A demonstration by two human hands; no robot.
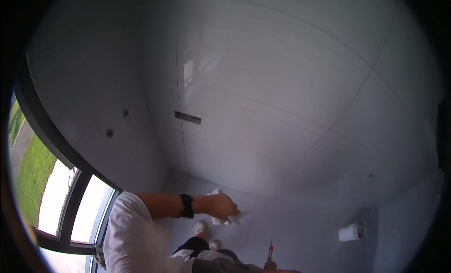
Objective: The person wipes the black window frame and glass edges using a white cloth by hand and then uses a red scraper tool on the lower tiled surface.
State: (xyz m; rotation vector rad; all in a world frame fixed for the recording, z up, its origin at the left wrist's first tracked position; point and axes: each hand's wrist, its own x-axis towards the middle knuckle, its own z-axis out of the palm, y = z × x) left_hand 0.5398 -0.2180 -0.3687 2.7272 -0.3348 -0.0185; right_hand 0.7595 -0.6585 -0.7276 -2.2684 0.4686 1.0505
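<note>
My left hand (224, 206), with a black band on its wrist, reaches out low over the pale floor. Its fingers are closed around a crumpled white cloth (218, 221), which sticks out above and below the fist. At the lower edge my right hand (270, 265) is closed around a slim red tool (271, 251) that points upward. The tool narrows to a thin tip, and its exact kind is too small to make out. Most of the right forearm is out of view.
Large grey wall tiles (263, 85) rise ahead, with a narrow rectangular cutout (188, 117) at a joint. Two green plugs, one here (109, 133), sit in the left wall. A dark-framed window (82, 198) stands left. A white cylinder (350, 231) lies at right.
</note>
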